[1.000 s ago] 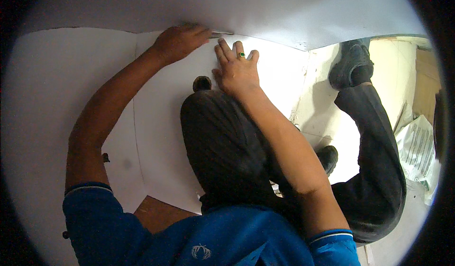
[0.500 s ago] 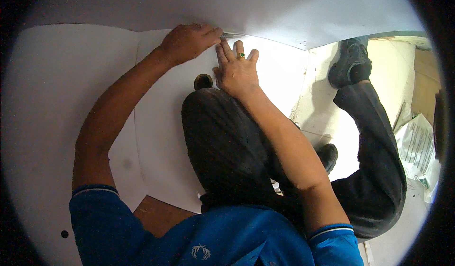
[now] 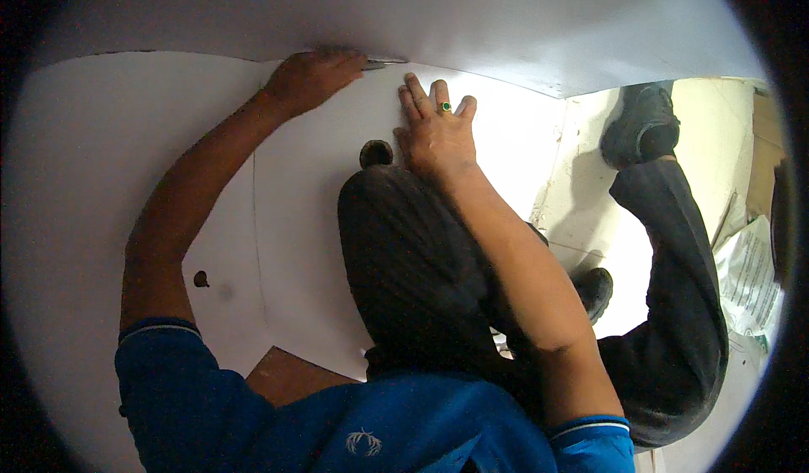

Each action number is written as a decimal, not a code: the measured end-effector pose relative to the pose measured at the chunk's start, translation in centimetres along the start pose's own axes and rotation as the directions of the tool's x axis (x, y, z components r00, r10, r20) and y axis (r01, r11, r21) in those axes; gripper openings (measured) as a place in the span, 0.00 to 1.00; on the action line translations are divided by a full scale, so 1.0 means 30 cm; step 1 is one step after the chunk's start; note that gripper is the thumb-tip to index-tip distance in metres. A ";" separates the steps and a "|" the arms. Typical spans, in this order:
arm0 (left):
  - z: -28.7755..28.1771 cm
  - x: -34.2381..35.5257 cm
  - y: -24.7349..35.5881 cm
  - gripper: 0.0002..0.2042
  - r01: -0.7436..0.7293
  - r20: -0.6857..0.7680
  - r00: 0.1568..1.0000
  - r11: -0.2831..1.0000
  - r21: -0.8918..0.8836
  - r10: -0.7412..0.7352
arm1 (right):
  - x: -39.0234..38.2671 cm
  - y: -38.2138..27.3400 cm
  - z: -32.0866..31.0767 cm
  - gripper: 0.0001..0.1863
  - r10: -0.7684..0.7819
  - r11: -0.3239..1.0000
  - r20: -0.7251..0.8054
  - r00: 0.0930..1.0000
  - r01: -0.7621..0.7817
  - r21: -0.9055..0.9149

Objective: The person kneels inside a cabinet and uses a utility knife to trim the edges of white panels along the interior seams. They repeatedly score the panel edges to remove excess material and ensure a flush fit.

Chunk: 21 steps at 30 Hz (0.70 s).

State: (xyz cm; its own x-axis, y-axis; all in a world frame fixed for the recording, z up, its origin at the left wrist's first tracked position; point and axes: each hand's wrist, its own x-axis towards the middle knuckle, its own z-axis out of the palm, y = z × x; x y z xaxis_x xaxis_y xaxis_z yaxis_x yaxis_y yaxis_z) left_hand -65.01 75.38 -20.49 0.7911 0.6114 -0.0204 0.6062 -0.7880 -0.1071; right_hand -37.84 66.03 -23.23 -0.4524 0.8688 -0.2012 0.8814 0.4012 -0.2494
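At the seam where a white panel (image 3: 303,245) meets the upright grey-white wall (image 3: 472,18), my left hand (image 3: 312,81) is closed around a thin, flat, metallic tool (image 3: 384,63). Its tip points right along the seam; its exact kind is hard to make out. My right hand (image 3: 440,136), with a green-stone ring (image 3: 445,107) on one finger, lies flat on the panel just right of the tool's tip. Its fingers are spread and hold nothing. A round dark-rimmed hole (image 3: 376,153) shows in the panel beside that hand, at my bent knee.
A small dark hole (image 3: 200,279) is in the panel at left. Brown board (image 3: 295,376) shows near my waist. Another person's leg or my own, with a black shoe (image 3: 642,127), stretches over pale floor tiles at right, near a white printed plastic bag (image 3: 746,275).
My left hand has slid left along the seam with the tool, away from my right hand. The whole view has shifted slightly; my right hand stays flat on the panel.
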 end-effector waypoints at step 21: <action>-0.053 0.171 0.170 0.18 0.047 -0.032 0.998 0.997 -0.067 -0.049 | -0.011 0.018 0.053 0.35 -0.001 0.997 -0.119 0.993 0.010 0.073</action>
State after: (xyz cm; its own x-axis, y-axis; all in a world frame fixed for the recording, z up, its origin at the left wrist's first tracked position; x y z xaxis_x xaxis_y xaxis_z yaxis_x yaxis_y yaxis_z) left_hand -57.74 74.38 -19.55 0.7625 0.6468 0.0166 0.6468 -0.7615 -0.0411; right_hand -37.43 65.49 -24.81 -0.4342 0.8966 -0.0866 0.8645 0.3878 -0.3197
